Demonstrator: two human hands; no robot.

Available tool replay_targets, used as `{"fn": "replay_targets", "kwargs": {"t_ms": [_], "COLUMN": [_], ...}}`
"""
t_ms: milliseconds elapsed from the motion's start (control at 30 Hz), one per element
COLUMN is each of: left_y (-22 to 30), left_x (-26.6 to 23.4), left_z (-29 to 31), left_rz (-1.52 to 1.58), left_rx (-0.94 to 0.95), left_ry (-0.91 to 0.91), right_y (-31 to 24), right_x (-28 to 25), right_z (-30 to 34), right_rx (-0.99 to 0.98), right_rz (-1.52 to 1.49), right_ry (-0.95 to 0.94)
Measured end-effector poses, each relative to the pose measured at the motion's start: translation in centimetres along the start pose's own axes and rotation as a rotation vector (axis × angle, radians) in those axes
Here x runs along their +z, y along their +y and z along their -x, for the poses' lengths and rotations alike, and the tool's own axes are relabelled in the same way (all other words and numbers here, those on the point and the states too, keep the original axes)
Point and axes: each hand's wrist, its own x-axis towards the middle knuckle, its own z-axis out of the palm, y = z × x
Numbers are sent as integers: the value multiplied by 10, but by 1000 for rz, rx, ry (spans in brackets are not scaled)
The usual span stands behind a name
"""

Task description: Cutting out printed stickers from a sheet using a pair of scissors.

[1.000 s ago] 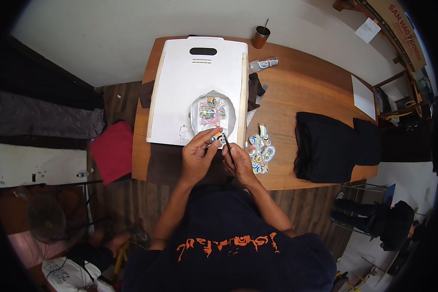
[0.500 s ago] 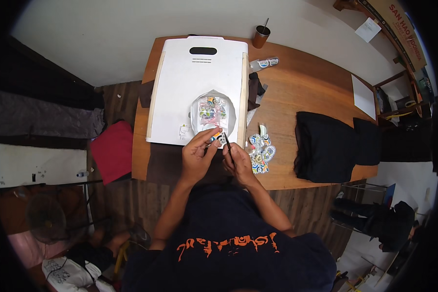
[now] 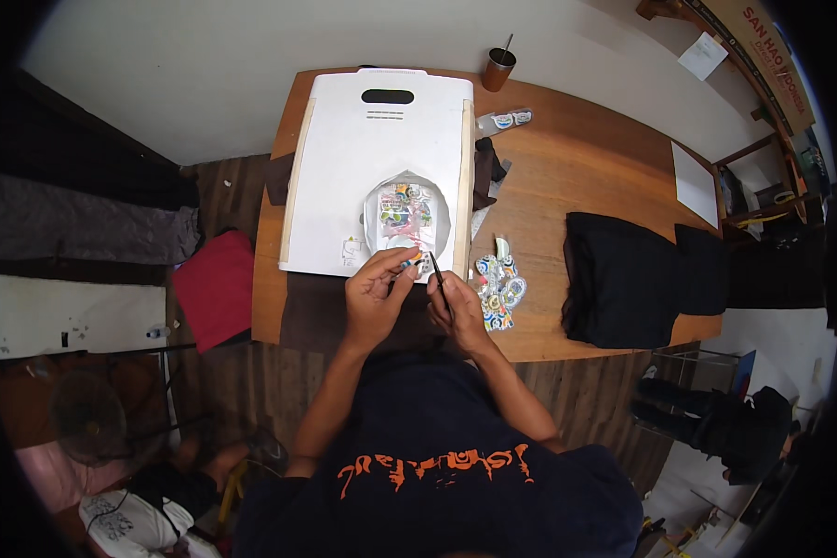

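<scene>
Left hand point(image 3: 372, 302): thumb and fingertips pinched on small printed piece point(image 3: 422, 268), at near edge of round white recess point(image 3: 443, 216). Right hand point(image 3: 462, 313): closed round slim dark tool point(image 3: 440, 279), tip just beside piece. Risk, judged: slipping tip could nick or crease piece or jab left hand; slack pinch could drop it. Piece colourful, orange plus black-and-white, mostly finger-hidden. Beyond right hand: patterned pieces point(image 3: 499, 296) heaped on wooden table point(image 3: 577, 167).
</scene>
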Motion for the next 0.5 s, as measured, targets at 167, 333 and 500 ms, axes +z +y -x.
{"fn": "replay_targets", "kwargs": {"t_ms": [167, 333, 500], "left_y": [1, -3, -4], "left_x": [1, 0, 0], "left_z": [0, 2, 1], "left_rz": [7, -37, -4], "left_rx": [-24, 40, 43], "left_ry": [27, 45, 55], "right_y": [0, -5, -6], "right_x": [0, 3, 3], "right_z": [0, 0, 0], "right_rx": [15, 5, 9], "right_rz": [-1, -7, -9], "right_ry": [-1, -9, 4]}}
